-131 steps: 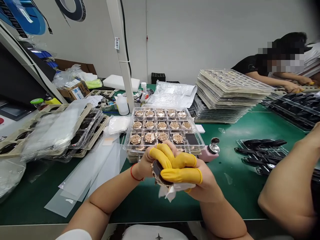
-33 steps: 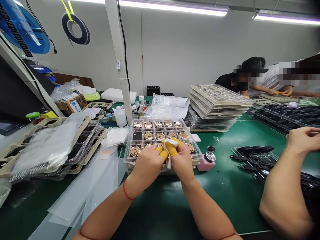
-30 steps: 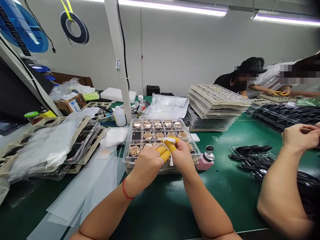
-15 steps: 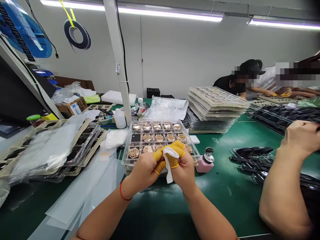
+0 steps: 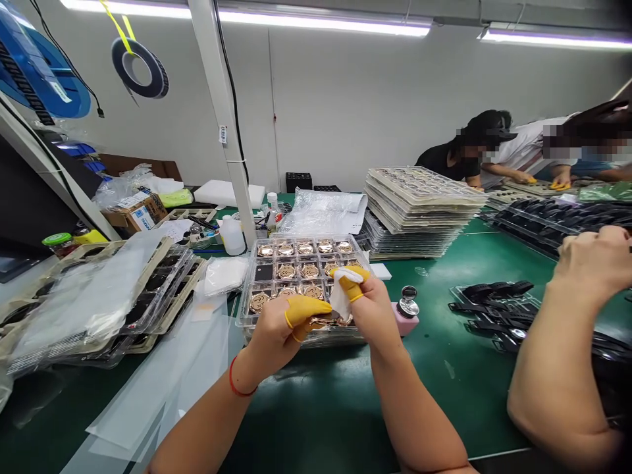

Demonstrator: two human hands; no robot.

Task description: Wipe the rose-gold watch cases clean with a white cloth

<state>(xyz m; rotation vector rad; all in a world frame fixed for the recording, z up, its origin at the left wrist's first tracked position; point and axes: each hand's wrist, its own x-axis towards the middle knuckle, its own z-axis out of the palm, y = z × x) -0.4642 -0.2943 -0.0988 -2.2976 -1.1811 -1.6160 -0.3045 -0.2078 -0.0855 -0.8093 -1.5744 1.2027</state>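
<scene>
Pale grey wall (image 5: 336, 99) fills the top of the frame below bright tube lights (image 5: 320, 23), and a green bench (image 5: 316, 415) spreads across the bottom. Near the centre, the left hand (image 5: 274, 329), with yellow covers on its fingers and a red cord (image 5: 237, 385) at its wrist, pinches a watch case (image 5: 323, 320) held almost edge-on. Just to its right, the right hand (image 5: 375, 309), also in yellow finger covers, is closed around a folded white cloth (image 5: 340, 296), whose lower end hangs beside the case; whether the two touch is hard to tell.

Both hands are above the near side of a clear tray (image 5: 245, 311) of gold-coloured watch cases (image 5: 309, 270), where one pocket at the left of the second row shows only dark lining. Right of the tray stands a pink bottle (image 5: 405, 322) with a metal top. Tall stacked trays (image 5: 419, 217) rise at right of centre, while black-strapped watches (image 5: 498, 309) lie at the right, near another person's bare arm (image 5: 557, 355).
</scene>
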